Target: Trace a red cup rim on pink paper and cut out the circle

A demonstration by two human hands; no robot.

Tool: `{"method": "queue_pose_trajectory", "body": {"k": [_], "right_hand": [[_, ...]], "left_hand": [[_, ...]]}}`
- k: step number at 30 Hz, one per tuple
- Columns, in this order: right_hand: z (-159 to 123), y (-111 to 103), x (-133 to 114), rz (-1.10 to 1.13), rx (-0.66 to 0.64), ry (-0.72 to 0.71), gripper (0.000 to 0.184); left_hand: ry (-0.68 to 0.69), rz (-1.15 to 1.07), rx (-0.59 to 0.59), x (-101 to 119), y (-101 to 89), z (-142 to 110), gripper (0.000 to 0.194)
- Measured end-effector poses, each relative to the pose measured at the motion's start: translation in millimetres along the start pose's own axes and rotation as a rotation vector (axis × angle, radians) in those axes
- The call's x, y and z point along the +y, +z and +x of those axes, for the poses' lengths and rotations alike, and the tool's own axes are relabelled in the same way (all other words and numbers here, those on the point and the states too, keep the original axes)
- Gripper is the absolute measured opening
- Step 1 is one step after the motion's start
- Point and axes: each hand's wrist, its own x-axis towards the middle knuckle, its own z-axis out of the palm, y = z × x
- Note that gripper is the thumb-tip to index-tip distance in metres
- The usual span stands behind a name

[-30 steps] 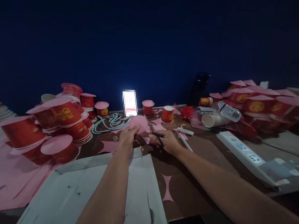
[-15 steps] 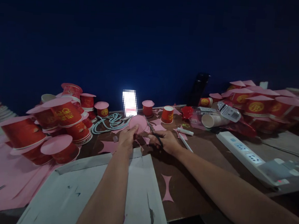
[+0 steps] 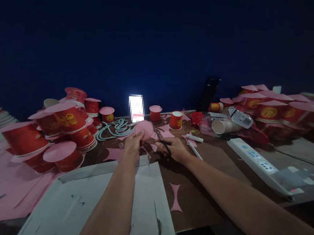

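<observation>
My left hand (image 3: 133,144) pinches a round pink paper disc (image 3: 144,128), thumb on top. In my right hand (image 3: 176,148) is a pair of dark-handled scissors (image 3: 163,141); the blades point up and left, at the disc's right edge. Whether the blades touch the paper, I cannot tell. Pink paper scraps (image 3: 168,133) lie on the brown table around both hands. Just beyond stand a red paper cup (image 3: 176,121) and another red cup (image 3: 155,116) topped with a pink disc. A white marker (image 3: 194,138) lies right of the scissors.
Stacked red cups with pink discs (image 3: 69,121) crowd the left, more cups (image 3: 270,111) the right. A white cardboard box lid (image 3: 91,195) lies under my left forearm. Near it are a coiled pale cable (image 3: 115,128), a lit phone (image 3: 136,106) and a white power strip (image 3: 259,163).
The pink disc has shifted very slightly left in my left hand. Both hands otherwise stay almost where they were.
</observation>
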Motion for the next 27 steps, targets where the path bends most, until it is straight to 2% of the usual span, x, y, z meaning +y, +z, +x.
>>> {"method": "queue_pose_trajectory", "body": {"k": [6,9,17,23,27], "right_hand": [[0.1,-1.9,-0.2,0.01,-0.008,0.021,0.049],[-0.5,-2.8,-2.1,0.006,-0.019,0.024,0.05],[-1.1,-3.6,-5.7,0.003,0.002,0.011,0.053],[0.0,-3.7,-6.4,-0.005,0.022,0.005,0.053],[-0.7,-3.4,-7.9,-0.011,0.014,-0.025,0.046]], "left_hand": [[0.033,0.099,-0.022,0.3,0.4,-0.5,0.033],[0.038,0.119,-0.076,-1.0,-0.4,0.4,0.033],[0.042,0.152,-0.112,-5.6,-1.8,1.3,0.039],[0.064,0.119,-0.083,-3.1,-0.7,-0.1,0.036],[0.071,0.127,-0.068,-2.7,-1.3,0.1,0.034]]}}
